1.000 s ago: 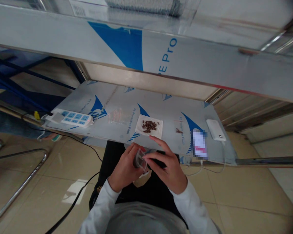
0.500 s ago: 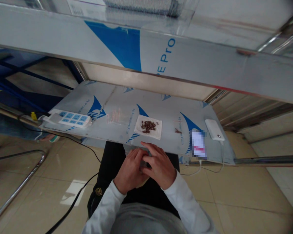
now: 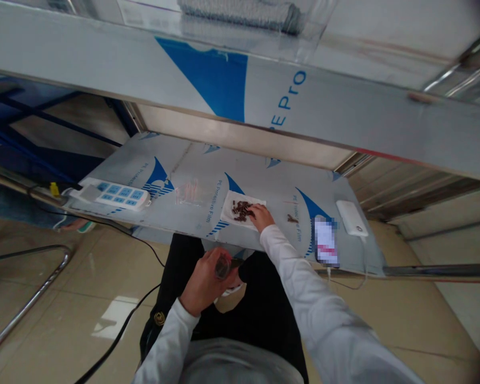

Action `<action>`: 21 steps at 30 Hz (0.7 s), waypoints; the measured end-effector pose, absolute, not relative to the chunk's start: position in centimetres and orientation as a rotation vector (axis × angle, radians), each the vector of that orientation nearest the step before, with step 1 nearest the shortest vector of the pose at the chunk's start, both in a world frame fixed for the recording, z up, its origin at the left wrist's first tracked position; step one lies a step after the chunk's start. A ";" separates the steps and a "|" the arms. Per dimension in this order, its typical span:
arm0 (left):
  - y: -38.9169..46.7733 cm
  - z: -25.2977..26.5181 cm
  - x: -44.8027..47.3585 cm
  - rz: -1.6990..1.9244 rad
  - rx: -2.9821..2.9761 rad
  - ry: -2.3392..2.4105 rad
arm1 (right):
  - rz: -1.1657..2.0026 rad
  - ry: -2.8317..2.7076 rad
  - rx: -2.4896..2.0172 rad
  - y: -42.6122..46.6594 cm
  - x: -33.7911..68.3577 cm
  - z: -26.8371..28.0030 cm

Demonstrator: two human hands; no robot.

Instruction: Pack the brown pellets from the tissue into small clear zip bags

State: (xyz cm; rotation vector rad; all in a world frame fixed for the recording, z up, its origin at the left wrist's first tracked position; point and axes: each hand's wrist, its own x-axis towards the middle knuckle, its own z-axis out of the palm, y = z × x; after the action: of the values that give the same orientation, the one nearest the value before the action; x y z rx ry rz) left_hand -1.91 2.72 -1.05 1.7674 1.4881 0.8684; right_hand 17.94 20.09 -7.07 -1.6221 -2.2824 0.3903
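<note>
My left hand [image 3: 210, 280] is low over my lap, wrapped round a small clear round container [image 3: 223, 266] whose open end faces up. At the table, my right hand [image 3: 261, 216] reaches to the right edge of a pile of small dark brown, rod-like pieces [image 3: 240, 210]. Its fingers are bent and pressed together at the pile; whatever is between the fingertips is too small to make out. The pieces lie on a white square sheet of paper [image 3: 228, 214] near the table's front edge.
A white power strip with blue sockets [image 3: 122, 194] lies at the left of the film-covered table [image 3: 200, 165]. To the right are a phone [image 3: 325, 242] and a white power bank [image 3: 352, 217] with a cable. A shelf edge [image 3: 116, 64] crosses above.
My hands were together over my lap. The right one has moved forward and up to the brown pieces, while the left stays low, and the clear container in it now shows.
</note>
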 end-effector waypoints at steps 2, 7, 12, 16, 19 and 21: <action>2.8 -1.0 -2.1 0.860 1.741 1.508 | 0.357 -2.330 -1.630 20.4 17.8 -7.6; 3.0 -1.0 -2.5 0.853 1.704 1.515 | 0.246 -2.374 -1.680 20.2 17.8 -8.6; 3.2 -1.1 -2.6 0.829 1.689 1.513 | 0.143 -2.384 -1.716 19.7 17.9 -8.7; 3.3 -1.0 -2.5 0.843 1.678 1.522 | 0.105 -2.398 -1.709 19.3 17.9 -8.6; 3.3 -0.9 -2.5 0.838 1.675 1.512 | 0.108 -2.383 -1.719 19.3 17.9 -8.6; 3.3 -0.9 -2.5 0.831 1.672 1.510 | 0.119 -2.356 -1.732 19.6 17.8 -8.6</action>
State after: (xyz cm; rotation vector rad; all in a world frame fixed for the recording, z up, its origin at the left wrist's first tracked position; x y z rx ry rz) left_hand -2.46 3.31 -0.86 1.6721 1.5096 0.8310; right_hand 17.79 19.57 -8.56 -1.7316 -2.3556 0.1191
